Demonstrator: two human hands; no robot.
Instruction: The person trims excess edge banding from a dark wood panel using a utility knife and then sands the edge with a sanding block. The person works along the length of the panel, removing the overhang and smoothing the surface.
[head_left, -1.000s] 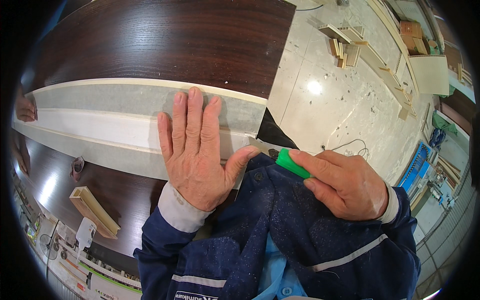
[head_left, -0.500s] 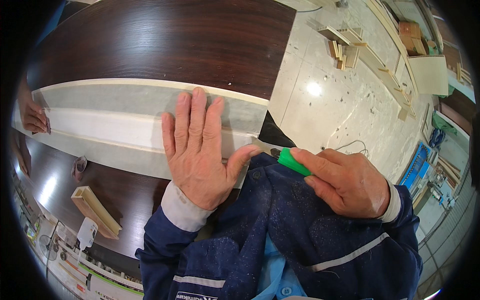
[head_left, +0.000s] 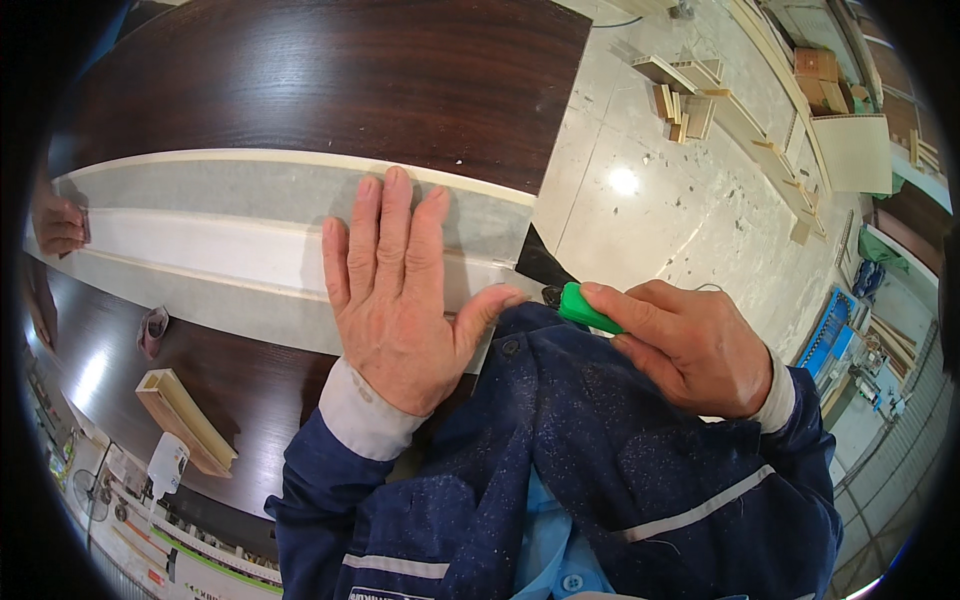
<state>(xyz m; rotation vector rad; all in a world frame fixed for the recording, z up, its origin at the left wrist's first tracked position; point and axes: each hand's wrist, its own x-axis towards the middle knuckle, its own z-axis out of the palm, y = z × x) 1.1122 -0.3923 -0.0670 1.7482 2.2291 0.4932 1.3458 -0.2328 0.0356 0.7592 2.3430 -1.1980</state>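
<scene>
A long panel strip (head_left: pixel 285 212), grey along its sides with a white recessed middle and pale edging, lies across the dark wood-grain board. My left hand (head_left: pixel 392 300) presses flat on it near its right end, fingers spread and thumb out to the side. Just beyond that end, in front of my jacket, my right hand (head_left: pixel 690 340) grips the green handle of a putty knife (head_left: pixel 588 308). Its dark neck points toward my left thumb; the blade hardly shows. At the strip's far left, another person's hand (head_left: pixel 62 225) holds a small dark pad against it.
Dark wood-grain boards (head_left: pixel 330 75) lie beyond and nearer than the strip. On the near one are a pale hollow profile offcut (head_left: pixel 190 425), a white bottle (head_left: pixel 168 465) and a crumpled cloth-like piece (head_left: pixel 152 332). Offcuts (head_left: pixel 685 105) and long pale strips lie on the floor at right.
The putty knife has turned, so its blade shows less than before. The other person's hand has shifted slightly left along the strip. My left hand stays in place.
</scene>
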